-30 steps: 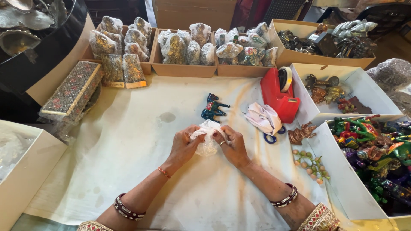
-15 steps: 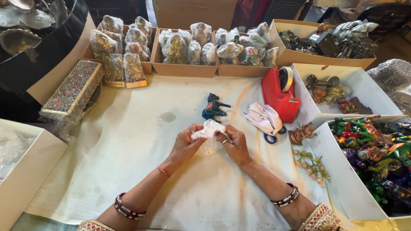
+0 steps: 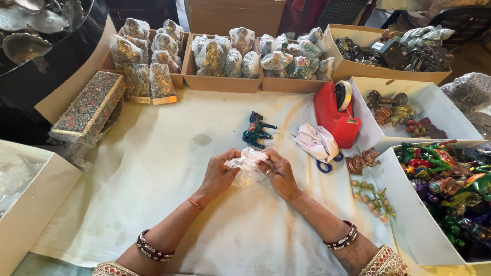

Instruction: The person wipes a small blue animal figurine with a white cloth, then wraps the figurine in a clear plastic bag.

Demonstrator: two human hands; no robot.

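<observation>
A person's left hand (image 3: pixel 219 173) and right hand (image 3: pixel 279 171) meet over a white cloth-covered table (image 3: pixel 153 168), both closed by the fingertips on a crumpled piece of clear bubble wrap (image 3: pixel 246 164) held between them just above the cloth. The wrap looks feather-light and limp, with no stiffness of its own; it crushes and folds wherever it is pinched, so the edges and corners seem the surest places to take hold, while the slick plastic may slip from a loose grip. Whether anything is wrapped inside it cannot be told. Just beyond the hands stands a small blue painted horse figurine (image 3: pixel 255 130), upright and apart from the wrap. To the right lie a folded white cloth (image 3: pixel 316 142) over blue-handled scissors (image 3: pixel 327 164), beside a red tape dispenser (image 3: pixel 336 113). Cardboard trays of wrapped figures (image 3: pixel 225 56) line the far edge, and a white box of bright painted animals (image 3: pixel 440 174) sits at right.
</observation>
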